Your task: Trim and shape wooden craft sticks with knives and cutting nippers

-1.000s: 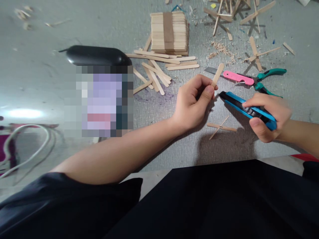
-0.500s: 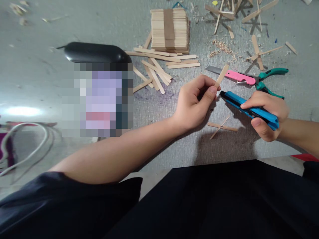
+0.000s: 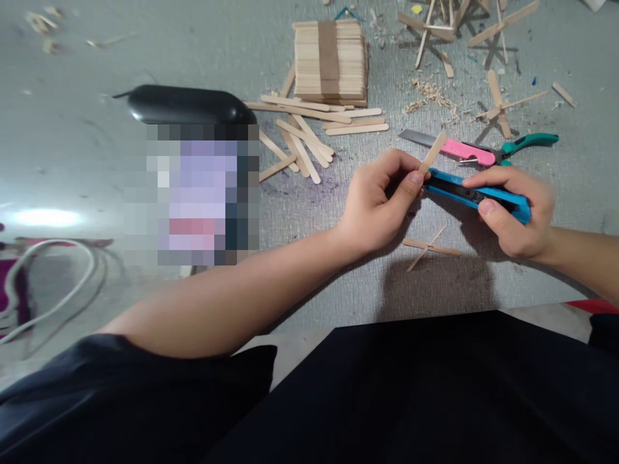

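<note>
My left hand [image 3: 380, 200] is closed, pinching a flat wooden craft stick [image 3: 432, 153] that points up and to the right. In my right hand [image 3: 520, 209] is a blue utility knife [image 3: 498, 197], its front end up against the left fingertips and the lower part of the stick. The knife's tip is hidden there, and I cannot tell whether the blade touches the wood. Just beyond lie a pink-handled blade tool [image 3: 461, 150] and green-handled pliers [image 3: 529, 142], partly behind my right hand. Below the hands rests a small cross of sticks [image 3: 429, 246].
A banded stack of craft sticks [image 3: 305, 61] stands at the back, with loose sticks [image 3: 302, 148] before it. Wood shavings [image 3: 432, 93] and several crossed-stick pieces [image 3: 500, 106] lie at the back right. A black rounded object [image 3: 188, 103] and a white cable [image 3: 91, 264] are at left.
My right hand has shifted slightly up and left and turned, so the knife lies flatter with its front end closer to the left fingers. The left hand still holds the stick.
</note>
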Action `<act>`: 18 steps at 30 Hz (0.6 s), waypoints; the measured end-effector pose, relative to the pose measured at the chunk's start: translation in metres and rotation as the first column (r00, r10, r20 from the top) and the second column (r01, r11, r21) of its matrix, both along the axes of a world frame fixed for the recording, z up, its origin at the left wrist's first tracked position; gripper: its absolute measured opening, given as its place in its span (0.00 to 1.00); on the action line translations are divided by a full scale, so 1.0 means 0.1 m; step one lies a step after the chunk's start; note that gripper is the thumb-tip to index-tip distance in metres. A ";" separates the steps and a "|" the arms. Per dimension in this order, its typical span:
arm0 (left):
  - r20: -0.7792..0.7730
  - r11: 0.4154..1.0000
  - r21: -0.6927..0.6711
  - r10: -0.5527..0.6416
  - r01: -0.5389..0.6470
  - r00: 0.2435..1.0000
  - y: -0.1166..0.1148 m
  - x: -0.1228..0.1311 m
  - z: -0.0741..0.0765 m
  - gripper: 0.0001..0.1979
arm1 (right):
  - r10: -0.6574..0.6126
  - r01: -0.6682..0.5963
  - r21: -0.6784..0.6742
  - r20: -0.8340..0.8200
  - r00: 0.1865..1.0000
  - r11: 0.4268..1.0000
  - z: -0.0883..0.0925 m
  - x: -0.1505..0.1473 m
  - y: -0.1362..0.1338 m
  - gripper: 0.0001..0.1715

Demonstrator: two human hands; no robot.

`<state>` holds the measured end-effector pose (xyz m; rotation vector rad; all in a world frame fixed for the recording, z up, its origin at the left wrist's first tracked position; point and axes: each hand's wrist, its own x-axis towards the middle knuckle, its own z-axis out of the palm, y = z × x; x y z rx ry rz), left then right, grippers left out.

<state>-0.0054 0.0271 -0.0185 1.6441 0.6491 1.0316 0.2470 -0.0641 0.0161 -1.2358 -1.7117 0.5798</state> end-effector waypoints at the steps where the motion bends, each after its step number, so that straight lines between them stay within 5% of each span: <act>1: 0.004 1.000 -0.003 0.001 -0.001 1.000 0.00 0.00 0.00 0.23 | -0.023 0.023 0.010 -0.013 1.000 1.000 -0.01 -0.01 0.00 0.15; 7: 0.035 0.999 -0.010 0.049 -0.049 0.998 -0.01 0.01 0.01 0.21 | -0.210 0.228 0.023 -0.307 0.928 0.973 -0.20 -0.10 0.07 0.17; 11: 0.064 0.995 -0.008 0.099 -0.099 0.993 -0.02 0.02 -0.01 0.22 | -0.225 0.263 0.040 -0.400 0.888 0.964 -0.31 -0.08 0.14 0.19; 15: 0.070 0.995 -0.030 0.096 -0.094 0.993 -0.01 0.02 -0.04 0.21 | -0.133 0.119 -0.061 -0.363 0.922 0.991 -0.38 0.01 0.17 0.30; 18: 0.080 0.997 -0.040 0.076 -0.073 0.994 -0.01 0.02 -0.05 0.20 | 0.017 -0.050 -0.059 -0.456 0.890 0.997 -0.41 0.06 0.19 0.28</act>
